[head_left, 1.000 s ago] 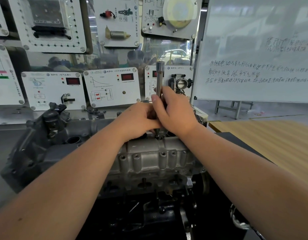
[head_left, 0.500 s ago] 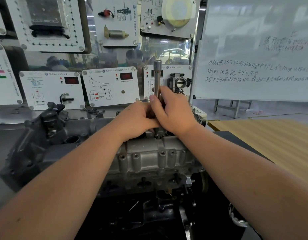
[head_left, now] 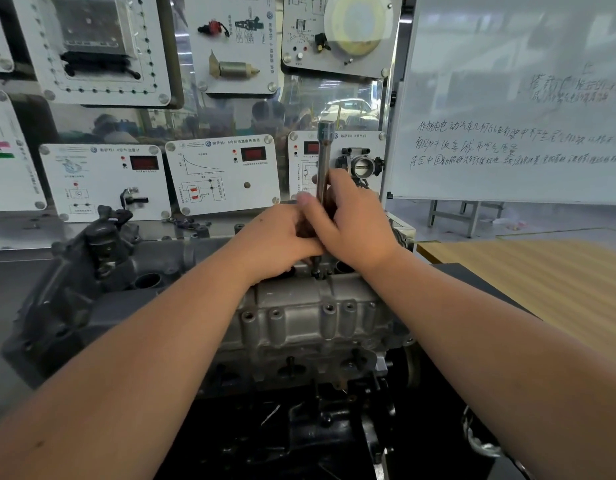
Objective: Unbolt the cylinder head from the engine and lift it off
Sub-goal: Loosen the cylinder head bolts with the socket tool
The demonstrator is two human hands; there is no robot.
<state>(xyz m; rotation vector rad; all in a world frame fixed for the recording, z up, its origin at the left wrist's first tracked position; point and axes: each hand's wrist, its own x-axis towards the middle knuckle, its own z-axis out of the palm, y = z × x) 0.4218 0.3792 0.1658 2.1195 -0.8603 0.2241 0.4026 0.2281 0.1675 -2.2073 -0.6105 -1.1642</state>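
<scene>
I am gripping the upright extension bar (head_left: 323, 161) with both my left hand (head_left: 275, 242) and right hand (head_left: 355, 225), at twelve o'clock over the head (head_left: 299, 317), which is sitting on the engine (head_left: 92, 289).

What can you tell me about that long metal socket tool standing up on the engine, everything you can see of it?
The socket tool is a slim, shiny steel rod with a wider socket-like collar at its top end. It stands nearly upright over the top of the cylinder head, its lower tip going down into a bolt recess. Both hands grip its lower shaft: the left hand and the right hand wrap it together, hiding the middle. The upper part shows clear above the hands.
</scene>
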